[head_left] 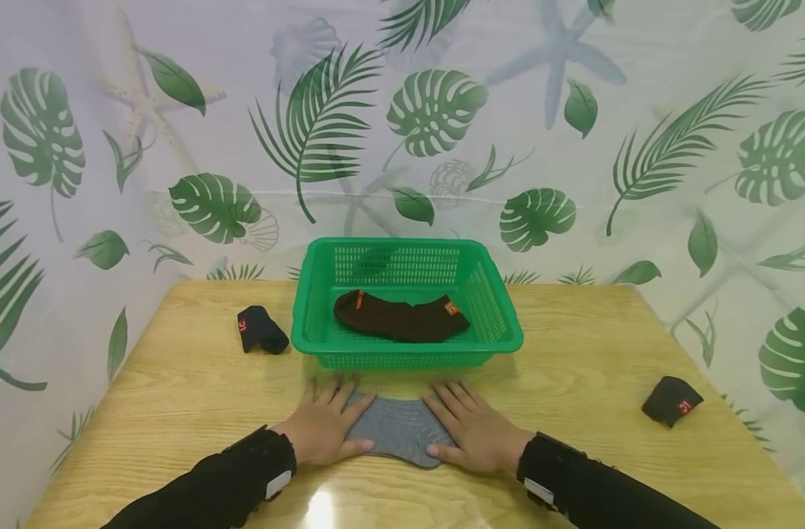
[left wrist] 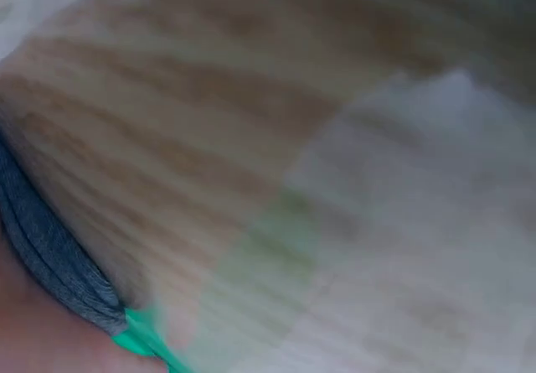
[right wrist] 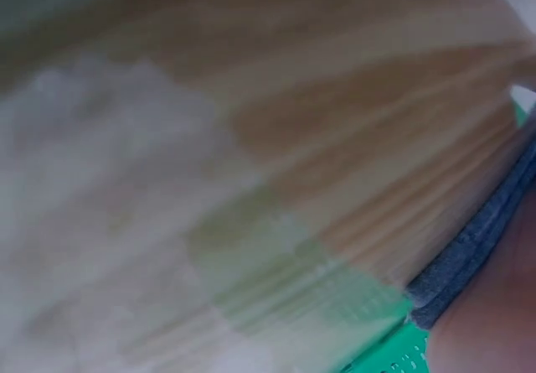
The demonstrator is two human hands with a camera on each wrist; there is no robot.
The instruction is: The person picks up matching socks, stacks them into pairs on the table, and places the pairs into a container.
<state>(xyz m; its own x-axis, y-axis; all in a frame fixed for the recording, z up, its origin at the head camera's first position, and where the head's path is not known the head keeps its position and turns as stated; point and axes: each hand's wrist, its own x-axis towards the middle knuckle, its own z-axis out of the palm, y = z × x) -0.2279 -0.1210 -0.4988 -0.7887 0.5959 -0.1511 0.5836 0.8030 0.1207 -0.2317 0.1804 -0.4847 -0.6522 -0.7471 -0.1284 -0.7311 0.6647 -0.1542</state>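
Observation:
A grey sock (head_left: 402, 427) lies flat on the wooden table, just in front of the green basket. My left hand (head_left: 323, 426) rests palm down on its left end, fingers spread and straight. On the right end my right hand (head_left: 480, 432) presses in the same way, thumb pointing inward. Layered edges of the grey sock (left wrist: 52, 251) show beside my skin in the left wrist view. The right wrist view also catches the grey sock (right wrist: 473, 264) along its right side. Both palms hide the sock's ends.
The green plastic basket (head_left: 409, 348) stands at the back middle with a dark brown sock (head_left: 402, 317) inside. A rolled dark navy sock (head_left: 262, 329) sits left of it. Far right, near the table (head_left: 574, 330) edge, lies a rolled dark grey sock (head_left: 670, 402). A leaf-patterned cloth (head_left: 376, 147) hangs behind.

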